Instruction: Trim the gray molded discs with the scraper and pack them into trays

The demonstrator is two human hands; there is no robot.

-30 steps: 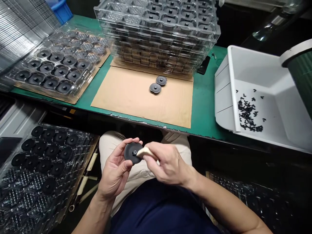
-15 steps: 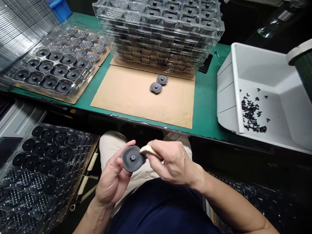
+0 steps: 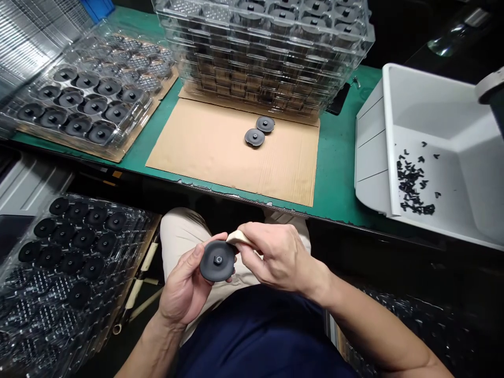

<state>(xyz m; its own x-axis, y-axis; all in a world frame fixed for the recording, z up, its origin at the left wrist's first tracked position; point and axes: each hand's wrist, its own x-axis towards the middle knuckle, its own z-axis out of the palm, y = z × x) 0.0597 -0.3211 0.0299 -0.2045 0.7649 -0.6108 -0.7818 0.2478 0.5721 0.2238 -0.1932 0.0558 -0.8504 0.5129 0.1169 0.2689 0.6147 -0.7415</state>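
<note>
Showing a round black disc, raised central stud, seemingly matte

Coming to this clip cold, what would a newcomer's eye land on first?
Probably the black disc at lower centre, held in the left hand, with the right hand holding a pale piece at its edge. Beyond, a tall stack of clear trays rises at the back of the cardboard, where two more discs lie. At the right, a white bin holds small black bits.
</note>
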